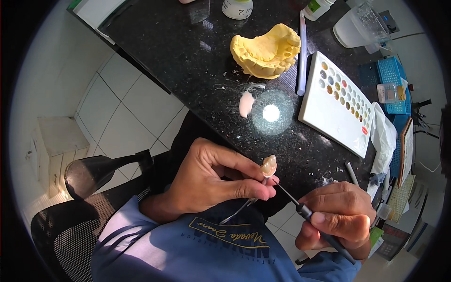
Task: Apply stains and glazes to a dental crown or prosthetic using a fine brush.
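My left hand [220, 178] grips a curved metal holder [235, 212] with a small tooth-coloured dental piece [268, 165] at its top, just above the fingertips. My right hand [337, 218] is closed on a black-handled tool [336, 245]; its thin metal shaft reaches up to just below the dental piece, and I cannot tell whether the tip touches it. Beyond my hands, on the dark speckled worktop [178, 51], stand a yellow dental model [265, 54], a pink blob [246, 103] beside a bright spot of light, and a white palette with many coloured wells [329, 122].
A clear cup [354, 28] and jars [236, 7] stand at the back. A pale stick [301, 51] lies by the palette. Crumpled tissue [383, 145] and blue baskets [392, 75] are on the right. A chair armrest [91, 171] and small cabinet [60, 145] are left.
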{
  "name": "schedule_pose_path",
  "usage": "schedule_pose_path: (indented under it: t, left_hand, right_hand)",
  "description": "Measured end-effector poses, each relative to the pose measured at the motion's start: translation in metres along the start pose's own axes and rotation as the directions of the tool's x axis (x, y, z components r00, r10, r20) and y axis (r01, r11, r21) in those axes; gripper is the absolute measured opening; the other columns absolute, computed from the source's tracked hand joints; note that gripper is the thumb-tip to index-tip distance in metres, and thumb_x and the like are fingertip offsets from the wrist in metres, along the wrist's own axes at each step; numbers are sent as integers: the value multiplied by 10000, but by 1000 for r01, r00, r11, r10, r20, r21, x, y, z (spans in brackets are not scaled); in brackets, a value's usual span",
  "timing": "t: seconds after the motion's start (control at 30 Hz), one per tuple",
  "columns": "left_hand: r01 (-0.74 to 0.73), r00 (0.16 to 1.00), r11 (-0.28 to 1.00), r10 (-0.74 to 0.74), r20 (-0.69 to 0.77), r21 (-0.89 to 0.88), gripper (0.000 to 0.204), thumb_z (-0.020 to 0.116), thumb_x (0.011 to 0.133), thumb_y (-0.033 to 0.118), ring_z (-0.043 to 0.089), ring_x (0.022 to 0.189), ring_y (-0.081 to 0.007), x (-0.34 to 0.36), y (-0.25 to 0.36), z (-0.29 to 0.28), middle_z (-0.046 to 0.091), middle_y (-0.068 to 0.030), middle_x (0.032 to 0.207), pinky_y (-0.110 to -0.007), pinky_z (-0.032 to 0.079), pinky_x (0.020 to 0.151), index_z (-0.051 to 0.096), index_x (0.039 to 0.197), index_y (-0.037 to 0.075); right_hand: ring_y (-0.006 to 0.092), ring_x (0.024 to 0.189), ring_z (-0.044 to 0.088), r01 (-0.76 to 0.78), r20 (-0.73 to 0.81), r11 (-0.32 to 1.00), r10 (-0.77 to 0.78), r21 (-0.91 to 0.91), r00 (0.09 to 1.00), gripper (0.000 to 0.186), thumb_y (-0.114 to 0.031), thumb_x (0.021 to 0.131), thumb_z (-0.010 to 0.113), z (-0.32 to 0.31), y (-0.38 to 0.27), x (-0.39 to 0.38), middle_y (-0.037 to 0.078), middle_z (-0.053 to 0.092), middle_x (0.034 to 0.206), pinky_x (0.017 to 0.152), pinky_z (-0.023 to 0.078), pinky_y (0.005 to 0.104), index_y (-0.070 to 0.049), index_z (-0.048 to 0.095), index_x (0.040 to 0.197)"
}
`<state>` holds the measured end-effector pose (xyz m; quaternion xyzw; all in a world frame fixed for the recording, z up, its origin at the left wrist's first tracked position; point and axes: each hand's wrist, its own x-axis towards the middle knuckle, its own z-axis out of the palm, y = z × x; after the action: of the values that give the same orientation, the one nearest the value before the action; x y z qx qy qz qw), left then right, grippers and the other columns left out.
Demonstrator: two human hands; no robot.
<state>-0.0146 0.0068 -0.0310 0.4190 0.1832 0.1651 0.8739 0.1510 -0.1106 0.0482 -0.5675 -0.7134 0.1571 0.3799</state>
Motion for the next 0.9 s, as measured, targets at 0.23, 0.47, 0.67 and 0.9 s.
schedule_pose_path:
  t: [0.23,0.47,0.67,0.9]
  left_hand:
    - [-43,999,999,43,10,-2,183,728,721,-16,667,802,-170,0,0,0,677,-167,862,-265,547,761,668,889,-57]
    - [-55,998,998,55,4,-5,187,734,717,-8,667,798,-164,1,-1,0,679,-164,856,-259,550,747,668,885,-58]
    - [-28,1000,999,28,-8,-47,177,737,720,9,666,799,-160,1,-1,1,680,-162,852,-256,547,746,671,872,-55]
    - [-97,995,995,97,-13,14,179,740,687,-41,677,766,-277,0,-5,-1,654,-234,832,-374,576,694,637,832,-60]
  right_hand:
    - [205,583,622,28,9,997,-29,79,1000,329,36,676,669,2,5,4,70,559,730,509,549,290,-71,501,938]
    - [205,585,622,-20,1,1000,20,25,1000,320,35,677,675,3,1,4,73,564,726,511,546,293,-66,514,934]
    - [206,598,623,-43,11,998,42,37,999,307,-12,704,714,0,-1,3,73,568,731,521,547,299,-71,518,933]
    - [201,602,623,-51,-4,998,51,31,999,290,-60,723,734,6,0,4,68,573,729,527,549,298,-75,519,918]
